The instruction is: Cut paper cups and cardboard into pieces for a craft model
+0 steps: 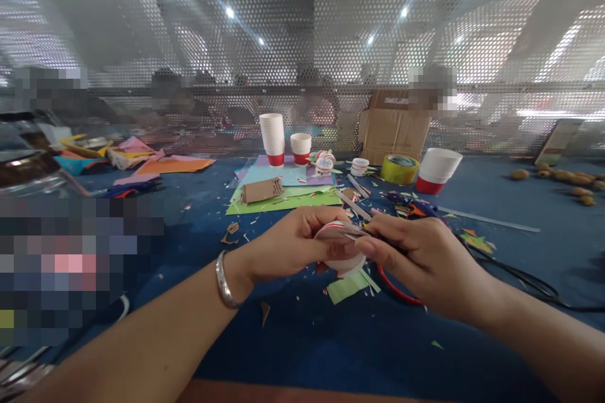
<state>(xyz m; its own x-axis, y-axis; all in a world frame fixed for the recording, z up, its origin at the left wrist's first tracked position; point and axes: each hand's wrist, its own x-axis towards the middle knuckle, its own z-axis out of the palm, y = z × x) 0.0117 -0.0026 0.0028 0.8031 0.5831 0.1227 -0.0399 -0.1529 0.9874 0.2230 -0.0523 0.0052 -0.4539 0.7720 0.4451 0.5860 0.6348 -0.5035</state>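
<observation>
I can read no text, number or brand through the head camera. Pale marks on a dark strip of the brown cardboard box (394, 131) are too blurred for me to resolve; likewise the bluish print on the short, round, white-and-red paper piece (324, 164) and the similar one (360, 167) right of it.

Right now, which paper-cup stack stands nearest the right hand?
The paper-cup stack right of the yellow tape roll; the other two stand farther left.

A white paper cup (347, 266) (red stripes near its top edge) is held tilted, metal scissors (357, 233) angled against that edge.
</observation>
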